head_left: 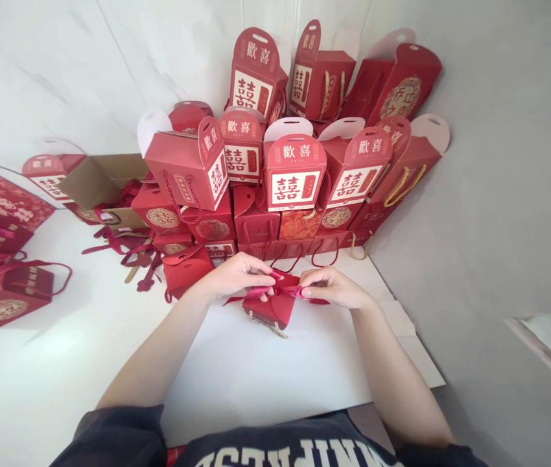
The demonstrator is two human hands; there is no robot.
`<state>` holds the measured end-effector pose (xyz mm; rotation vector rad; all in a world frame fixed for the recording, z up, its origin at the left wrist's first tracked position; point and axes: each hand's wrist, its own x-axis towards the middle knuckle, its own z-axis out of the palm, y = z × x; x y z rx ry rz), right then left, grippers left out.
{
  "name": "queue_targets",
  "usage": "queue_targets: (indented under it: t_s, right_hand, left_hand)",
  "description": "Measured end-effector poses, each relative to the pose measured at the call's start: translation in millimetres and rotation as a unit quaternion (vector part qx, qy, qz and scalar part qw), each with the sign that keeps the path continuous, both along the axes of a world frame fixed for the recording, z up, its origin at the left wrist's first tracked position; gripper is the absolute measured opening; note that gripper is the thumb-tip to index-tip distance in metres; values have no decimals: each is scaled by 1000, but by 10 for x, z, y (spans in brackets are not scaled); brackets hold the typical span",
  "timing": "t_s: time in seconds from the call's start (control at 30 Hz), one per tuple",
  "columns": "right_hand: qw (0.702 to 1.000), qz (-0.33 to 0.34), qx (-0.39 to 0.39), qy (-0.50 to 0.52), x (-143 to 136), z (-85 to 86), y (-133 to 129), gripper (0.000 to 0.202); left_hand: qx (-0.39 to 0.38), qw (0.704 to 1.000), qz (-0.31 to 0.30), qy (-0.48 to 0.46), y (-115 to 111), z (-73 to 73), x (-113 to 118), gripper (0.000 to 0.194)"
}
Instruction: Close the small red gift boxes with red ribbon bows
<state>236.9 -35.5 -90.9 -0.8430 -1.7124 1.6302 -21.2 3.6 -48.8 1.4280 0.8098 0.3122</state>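
Note:
A small red gift box (275, 310) with a pale twisted cord handle (268, 325) stands on the white table in front of me. Across its top runs a crimson ribbon (257, 293), looped into what looks like a bow. My left hand (240, 275) pinches the ribbon on the left side of the box. On the other side, my right hand (336, 287) has thumb and fingers closed on the right part of the ribbon. Loose ribbon ends stick out past both hands. The knot in the middle is partly covered by fingers.
Stacked red gift boxes (297, 185) rise against the wall behind my hands. An open cardboard carton (105, 178) with ribbons inside stands to the left, ribbon pieces (132, 250) in front. More red boxes (10, 295) sit at far left. A grey wall (489, 214) bounds the right.

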Motion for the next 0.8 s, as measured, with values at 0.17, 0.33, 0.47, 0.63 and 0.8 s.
queue_targets:
  t_s: [0.17, 0.33, 0.47, 0.63, 0.8]
  right_hand:
    - [997, -52, -39, 28, -45, -72, 22, 22]
    - [995, -96, -5, 26, -177, 35, -74, 23]
    - [979, -110, 171, -30, -333, 108, -131, 21]
    - [935, -157, 290, -130, -454, 8, -113, 22]
    - [911, -239, 303, -148, -549, -48, -132, 11]
  left_hand:
    - [33, 999, -29, 17, 41, -21, -11, 32]
    - [49, 997, -24, 46, 38, -54, 5, 39]
    - [50, 998, -10, 21, 22, -99, 25, 40]
    - [83, 996, -29, 20, -11, -76, 38, 39]
    - [139, 988, -43, 58, -50, 39, 46, 28]
